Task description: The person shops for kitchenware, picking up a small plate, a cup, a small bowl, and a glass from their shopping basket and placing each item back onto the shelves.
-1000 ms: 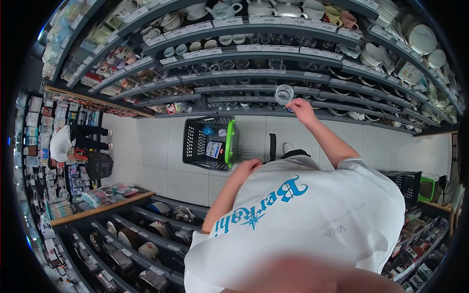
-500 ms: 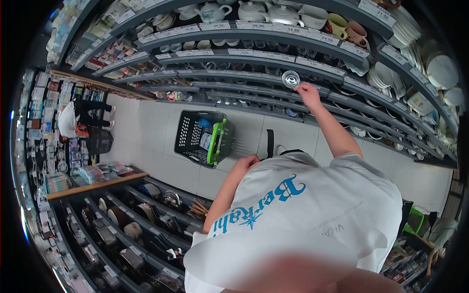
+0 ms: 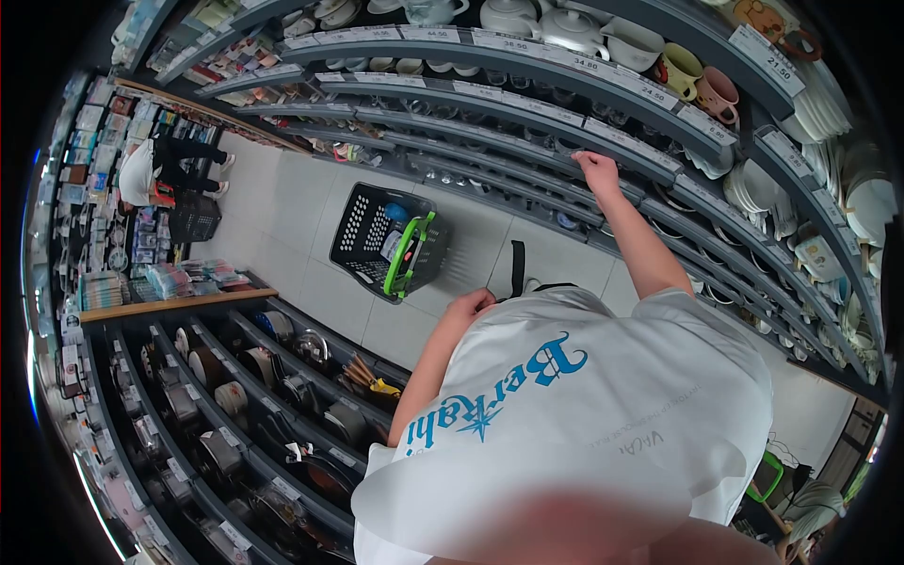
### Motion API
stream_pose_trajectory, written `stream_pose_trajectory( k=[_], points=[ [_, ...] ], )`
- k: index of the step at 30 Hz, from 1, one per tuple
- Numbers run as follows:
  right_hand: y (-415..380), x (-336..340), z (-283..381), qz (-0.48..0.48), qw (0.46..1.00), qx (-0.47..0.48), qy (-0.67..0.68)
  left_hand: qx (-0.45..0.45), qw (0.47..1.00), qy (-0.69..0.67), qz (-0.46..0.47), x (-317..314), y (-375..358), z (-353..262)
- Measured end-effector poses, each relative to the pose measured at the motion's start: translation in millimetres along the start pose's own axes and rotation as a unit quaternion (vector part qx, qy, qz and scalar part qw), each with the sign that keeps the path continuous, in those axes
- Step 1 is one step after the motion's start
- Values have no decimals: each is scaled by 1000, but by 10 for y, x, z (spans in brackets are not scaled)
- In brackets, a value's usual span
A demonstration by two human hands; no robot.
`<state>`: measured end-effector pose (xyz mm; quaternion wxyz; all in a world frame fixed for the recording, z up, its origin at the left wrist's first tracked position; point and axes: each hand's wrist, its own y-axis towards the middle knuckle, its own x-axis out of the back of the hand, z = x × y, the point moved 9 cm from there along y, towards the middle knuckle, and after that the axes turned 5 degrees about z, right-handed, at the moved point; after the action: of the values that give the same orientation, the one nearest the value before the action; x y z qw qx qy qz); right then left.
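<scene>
My right hand (image 3: 598, 172) reaches out to the glassware shelf (image 3: 537, 139), its fingers pinched at the shelf's front edge. Just by the fingertips is a small clear glass dish (image 3: 567, 147), mostly hidden by the shelf edge and the hand. Close to my waist, my left hand (image 3: 470, 304) is curled beside my white shirt (image 3: 565, 395); whatever its fingers hold, if anything, is hidden. A dark strap (image 3: 518, 268) hangs just past it. On the floor ahead stands a dark basket (image 3: 353, 231) with a green handle (image 3: 411, 254), holding a blue item and a white package.
Teapots (image 3: 570, 33) and mugs (image 3: 680, 71) fill the shelf above, with plates (image 3: 815, 113) to the right. Pans (image 3: 221, 452) line the lower-left shelves. Another person (image 3: 141, 174) with a basket (image 3: 196, 217) is at the far left of the aisle.
My right hand has moved the glass dish from in front of the shelves to the shelf edge, where it is now mostly hidden. The view has shifted slightly. My left hand stays by my waist.
</scene>
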<state>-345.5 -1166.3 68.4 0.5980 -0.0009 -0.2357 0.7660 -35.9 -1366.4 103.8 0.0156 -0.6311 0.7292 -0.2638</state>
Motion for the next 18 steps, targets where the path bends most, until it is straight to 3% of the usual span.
stream_pose_trajectory(
  k=[5,18],
  points=[
    [146,-32,-93,-40,999,-1,18,14,999,-43,9,-52,-35,11],
    [523,-152,-397,-37,997,-6,75,19,997,-71,5,1,-70,36]
  ],
)
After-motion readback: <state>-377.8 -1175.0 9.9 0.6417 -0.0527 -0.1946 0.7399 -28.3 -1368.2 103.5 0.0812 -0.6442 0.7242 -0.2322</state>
